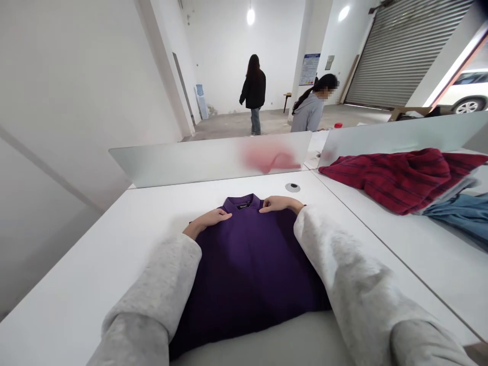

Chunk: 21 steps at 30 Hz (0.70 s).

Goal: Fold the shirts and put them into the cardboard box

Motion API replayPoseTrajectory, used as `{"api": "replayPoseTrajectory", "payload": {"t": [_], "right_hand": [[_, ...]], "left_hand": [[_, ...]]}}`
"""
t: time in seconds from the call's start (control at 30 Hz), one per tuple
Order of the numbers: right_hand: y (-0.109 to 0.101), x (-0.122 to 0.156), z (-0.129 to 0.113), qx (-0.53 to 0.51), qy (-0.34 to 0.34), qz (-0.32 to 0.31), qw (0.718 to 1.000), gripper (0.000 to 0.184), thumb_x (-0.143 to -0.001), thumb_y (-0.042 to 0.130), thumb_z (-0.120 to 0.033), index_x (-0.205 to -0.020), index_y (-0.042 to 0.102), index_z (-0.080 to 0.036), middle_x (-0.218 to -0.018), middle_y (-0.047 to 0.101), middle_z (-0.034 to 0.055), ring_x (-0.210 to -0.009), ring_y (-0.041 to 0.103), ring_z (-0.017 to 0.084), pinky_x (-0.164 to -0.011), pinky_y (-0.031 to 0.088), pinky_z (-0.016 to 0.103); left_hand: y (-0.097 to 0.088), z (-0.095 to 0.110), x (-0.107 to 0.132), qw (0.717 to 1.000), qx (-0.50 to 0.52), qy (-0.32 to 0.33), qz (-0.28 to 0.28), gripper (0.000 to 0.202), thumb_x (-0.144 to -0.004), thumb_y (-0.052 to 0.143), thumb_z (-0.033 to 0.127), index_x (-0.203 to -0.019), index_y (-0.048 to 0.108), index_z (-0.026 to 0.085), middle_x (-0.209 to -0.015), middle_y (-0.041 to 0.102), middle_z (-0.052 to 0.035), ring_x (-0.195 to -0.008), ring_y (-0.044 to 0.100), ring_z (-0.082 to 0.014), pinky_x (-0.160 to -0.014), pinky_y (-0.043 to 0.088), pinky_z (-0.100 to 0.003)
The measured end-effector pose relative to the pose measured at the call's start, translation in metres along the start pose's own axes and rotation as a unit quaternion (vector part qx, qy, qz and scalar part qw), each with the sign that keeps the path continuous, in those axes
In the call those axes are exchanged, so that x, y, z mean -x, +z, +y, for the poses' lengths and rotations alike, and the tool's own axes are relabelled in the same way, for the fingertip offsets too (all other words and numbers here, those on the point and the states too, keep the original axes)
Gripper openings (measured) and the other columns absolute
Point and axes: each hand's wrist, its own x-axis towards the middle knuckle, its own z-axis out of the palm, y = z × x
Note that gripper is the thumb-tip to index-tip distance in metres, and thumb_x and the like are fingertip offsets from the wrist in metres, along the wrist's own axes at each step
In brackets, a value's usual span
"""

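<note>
The left hand [209, 221] and right hand [280, 204] lie on the purple shirt [247, 277], fingers [224, 215] together, not pinching, each beside the far collar [241, 201]. The right is closer.

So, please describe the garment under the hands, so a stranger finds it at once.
On the white desk before the frosted divider, see the left hand and right hand. Beneath them lies a flat, dark purple high-collared top, unlike the red plaid cloth alongside.
</note>
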Motion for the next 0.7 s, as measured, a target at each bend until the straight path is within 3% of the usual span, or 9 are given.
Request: {"api": "replayPoseTrajectory", "payload": {"t": [0.17, 0.3, 0.43, 0.57, 0.7], "right_hand": [[0.012, -0.007, -0.004, -0.034, -0.028, 0.038, 0.998, 0.028, -0.073, 0.066, -0.042, -0.084, 0.066, -0.017, -0.083, 0.068, 0.0033, -0.072, 0.059, 0.016, -0.065, 0.041, 0.024], [0.021, -0.008, -0.003, -0.043, -0.064, 0.065, 0.995, 0.018, -0.079, 0.059, -0.033, -0.087, 0.063, -0.017, -0.085, 0.066, 0.0027, -0.074, 0.056, 0.015, -0.067, 0.041, 0.025], [0.03, -0.004, -0.002, -0.061, -0.102, 0.1, 0.988, 0.018, -0.087, 0.05, -0.031, -0.09, 0.06, -0.017, -0.093, 0.065, 0.004, -0.08, 0.057, 0.016, -0.074, 0.043, 0.026], [0.029, 0.003, -0.007, -0.075, -0.143, 0.132, 0.978, 0.021, -0.092, 0.043, -0.034, -0.096, 0.059, -0.02, -0.097, 0.065, 0.0034, -0.086, 0.059, 0.016, -0.081, 0.042, 0.027], [0.015, 0.006, -0.014, -0.052, -0.132, 0.232, 0.962, 0.028, -0.096, 0.036, -0.037, -0.108, 0.056, -0.021, -0.098, 0.066, 0.005, -0.086, 0.061, 0.017, -0.081, 0.042, 0.027]], "left_hand": [[0.014, 0.009, -0.014, 0.999, 0.044, 0.008, 0.0, 0.058, -0.065, 0.062, 0.065, -0.097, 0.066, 0.017, -0.106, 0.068, -0.01, -0.093, 0.063, -0.0237, -0.077, 0.049, -0.03], [0.024, 0.019, -0.018, 0.998, 0.05, 0.022, -0.02, 0.056, -0.068, 0.063, 0.063, -0.102, 0.067, 0.019, -0.108, 0.069, -0.0083, -0.096, 0.063, -0.024, -0.081, 0.049, -0.031], [0.026, 0.027, -0.017, 0.996, -0.019, 0.062, -0.063, 0.047, -0.068, 0.065, 0.057, -0.095, 0.07, 0.019, -0.1, 0.071, -0.0064, -0.091, 0.064, -0.0261, -0.079, 0.049, -0.034], [0.014, 0.04, -0.012, 0.991, -0.076, 0.106, -0.004, 0.041, -0.068, 0.066, 0.053, -0.091, 0.068, 0.019, -0.102, 0.069, -0.0065, -0.098, 0.059, -0.0286, -0.088, 0.044, -0.036], [-0.001, 0.055, -0.014, 0.969, -0.144, 0.176, 0.095, 0.039, -0.078, 0.056, 0.054, -0.099, 0.064, 0.022, -0.106, 0.067, -0.0048, -0.103, 0.056, -0.0264, -0.094, 0.039, -0.034]]}}
